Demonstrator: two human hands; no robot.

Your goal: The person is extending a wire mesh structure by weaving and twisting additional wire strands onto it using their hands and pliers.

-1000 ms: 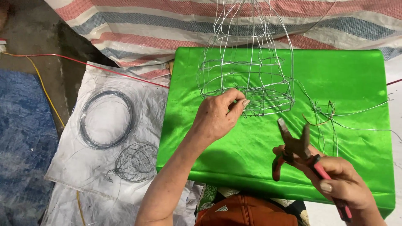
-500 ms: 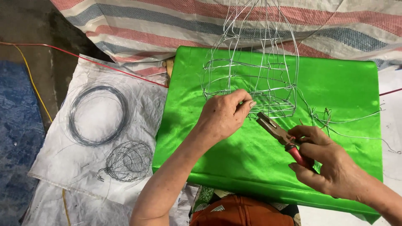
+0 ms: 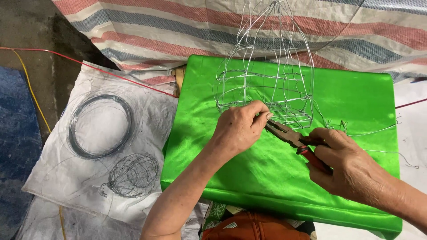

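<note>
We saw the left hand (image 3: 238, 129) pinching the thin silver wire frame (image 3: 267, 84), hiding the joint; the right hand (image 3: 351, 166) gripped red-handled pliers (image 3: 296, 140), tips obscured.

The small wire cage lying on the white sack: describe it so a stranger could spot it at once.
Start at the bright green cloth, then look left of it to the white sack on the floor. Below the flat coil of wire lies the small wire cage, rounded and woven, unlike the tall open frame on the cloth.

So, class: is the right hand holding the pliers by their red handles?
Yes, the right hand grips the red-handled pliers, nose pointing toward the wire frame.
</note>
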